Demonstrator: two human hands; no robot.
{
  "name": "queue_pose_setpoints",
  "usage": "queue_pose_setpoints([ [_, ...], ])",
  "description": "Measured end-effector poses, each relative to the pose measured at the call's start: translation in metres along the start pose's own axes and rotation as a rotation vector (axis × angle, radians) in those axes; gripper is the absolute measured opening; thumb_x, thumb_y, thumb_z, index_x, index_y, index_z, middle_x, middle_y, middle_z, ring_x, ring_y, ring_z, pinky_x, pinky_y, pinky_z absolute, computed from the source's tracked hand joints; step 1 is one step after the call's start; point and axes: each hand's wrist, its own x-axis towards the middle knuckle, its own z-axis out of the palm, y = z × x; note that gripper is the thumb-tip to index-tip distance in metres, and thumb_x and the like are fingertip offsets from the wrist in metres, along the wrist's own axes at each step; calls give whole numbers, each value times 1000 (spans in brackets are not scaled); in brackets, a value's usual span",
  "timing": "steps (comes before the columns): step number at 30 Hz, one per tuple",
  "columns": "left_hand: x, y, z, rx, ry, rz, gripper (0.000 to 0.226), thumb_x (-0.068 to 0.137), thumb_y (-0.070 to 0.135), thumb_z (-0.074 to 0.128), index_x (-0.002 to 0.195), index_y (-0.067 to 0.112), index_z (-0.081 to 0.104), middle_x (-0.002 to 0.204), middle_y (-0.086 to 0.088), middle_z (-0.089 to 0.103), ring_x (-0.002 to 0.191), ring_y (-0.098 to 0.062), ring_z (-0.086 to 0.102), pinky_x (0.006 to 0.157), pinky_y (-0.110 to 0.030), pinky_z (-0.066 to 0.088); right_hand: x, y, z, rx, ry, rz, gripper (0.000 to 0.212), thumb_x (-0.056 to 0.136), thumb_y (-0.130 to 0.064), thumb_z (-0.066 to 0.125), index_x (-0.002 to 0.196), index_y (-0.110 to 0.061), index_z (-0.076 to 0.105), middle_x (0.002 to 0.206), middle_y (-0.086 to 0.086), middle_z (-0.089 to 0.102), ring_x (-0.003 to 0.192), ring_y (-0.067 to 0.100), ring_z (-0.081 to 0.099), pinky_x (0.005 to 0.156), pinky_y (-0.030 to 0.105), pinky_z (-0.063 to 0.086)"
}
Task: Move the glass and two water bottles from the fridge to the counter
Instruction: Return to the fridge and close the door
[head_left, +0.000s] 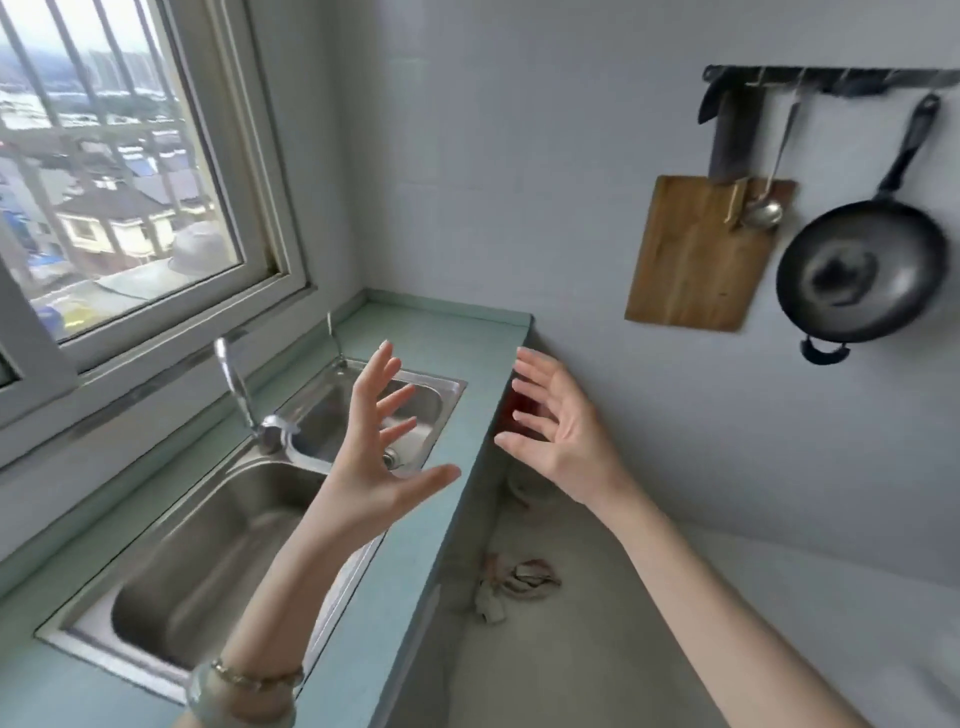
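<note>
Head view: your left hand (374, 457) and right hand (561, 431) hover spread-fingered, holding nothing, over the counter (457, 332) at 12 o'clock. No glass, bottles or fridge in sight; fetching probably comes next, so turn toward the fridge.

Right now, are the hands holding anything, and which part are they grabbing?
Nothing is held. The left hand and the right hand are both empty, with fingers spread, raised in the air near the edge of the counter.
</note>
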Motion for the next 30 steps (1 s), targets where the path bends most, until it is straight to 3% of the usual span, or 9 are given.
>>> queue_pose_setpoints([
  [3,17,1,32,-80,-116,36,111,62,36,80,148,45,10,153,13,24,135,0,38,103,-19,41,-23,-2,-27,-26,136,28,79,75,3,74,128,-45,40,140,-5,44,129,5,46,103,29,45],
  [6,24,5,65,-167,-220,72,111,62,33,80,148,43,11,154,11,24,134,-1,40,101,-18,41,-49,-7,-52,-82,261,45,78,73,-3,74,128,-45,39,142,-4,44,129,5,46,104,31,45],
  [10,29,14,102,-249,-320,114,109,59,33,80,144,51,14,153,12,25,135,-2,39,104,-26,41,-81,-12,-81,-130,400,65,81,76,3,73,133,-42,37,144,-4,43,129,3,47,104,32,46],
  [16,37,29,154,-289,-444,148,113,60,37,80,149,41,10,154,13,23,134,2,39,101,-18,41,-122,-22,-121,-181,559,69,83,70,-8,72,135,-43,34,144,-5,42,128,2,47,102,29,47],
  [25,44,84,279,-392,-686,253,112,62,38,81,147,46,9,154,10,22,135,0,38,105,-27,41,-202,-40,-212,-283,840,86,85,67,-13,73,134,-44,33,143,-5,42,128,3,47,102,30,47],
  [30,41,120,363,-449,-807,311,114,62,37,80,149,41,7,155,9,20,136,1,36,105,-22,40,-246,-50,-276,-339,970,79,85,67,-13,73,135,-43,32,144,-3,42,128,3,47,102,31,47],
])
